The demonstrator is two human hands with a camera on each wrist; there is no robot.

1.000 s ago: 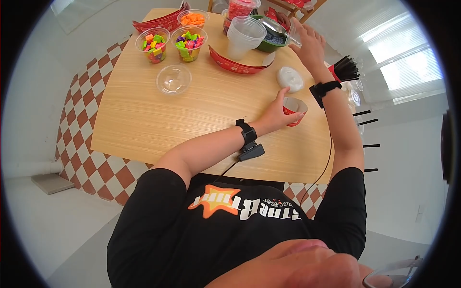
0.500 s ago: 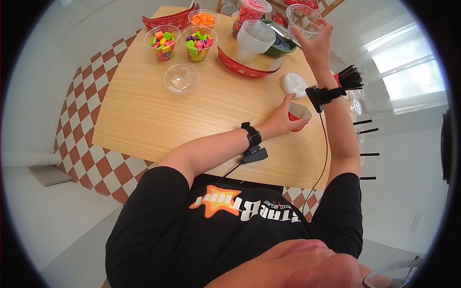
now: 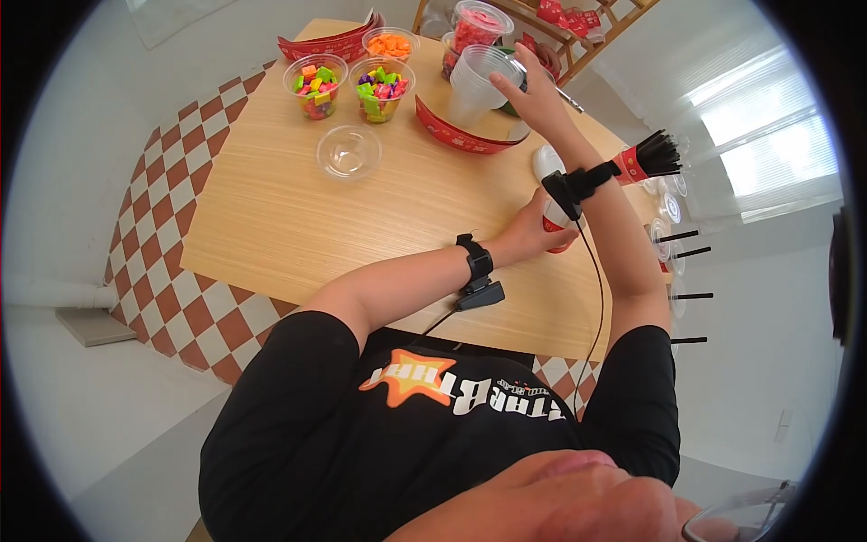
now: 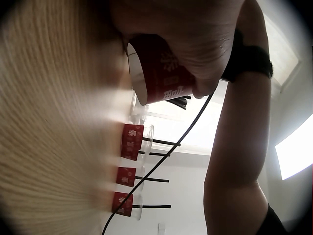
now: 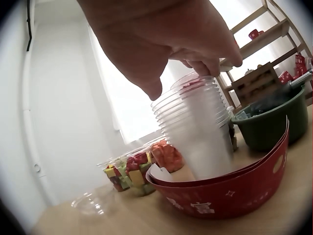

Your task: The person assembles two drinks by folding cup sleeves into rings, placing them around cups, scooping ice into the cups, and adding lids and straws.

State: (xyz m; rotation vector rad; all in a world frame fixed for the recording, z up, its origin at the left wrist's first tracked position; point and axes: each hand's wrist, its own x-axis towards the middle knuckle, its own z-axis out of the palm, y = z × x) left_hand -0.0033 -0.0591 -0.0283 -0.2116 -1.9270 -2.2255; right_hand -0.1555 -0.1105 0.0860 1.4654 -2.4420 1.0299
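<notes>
My left hand (image 3: 526,230) grips a red paper cup sleeve (image 4: 164,73), white inside, low over the right side of the table; in the left wrist view the fingers wrap its outer wall. Farther back, my right hand (image 3: 542,101) holds the rim of a clear plastic cup at the top of a nested stack (image 5: 195,134). Thumb and fingertips sit on opposite sides of the rim. The stack stands right behind a curved bundle of flat red sleeves (image 5: 215,198). A white lid (image 3: 547,163) lies near the left hand, partly hidden by the right wrist.
Cups of coloured cubes (image 3: 316,86) and orange pieces (image 3: 391,43) stand at the back left, before more red sleeves (image 3: 330,45). A clear dome lid (image 3: 349,152) lies mid-table. Black straws (image 3: 661,154) and several sleeved cups (image 4: 131,142) line the right side. A green bowl (image 5: 276,117) stands behind.
My right hand has carried a clear cup from the green bowl's side up, then left onto the nested stack. The left hand keeps hold of the red sleeve in about the same place.
</notes>
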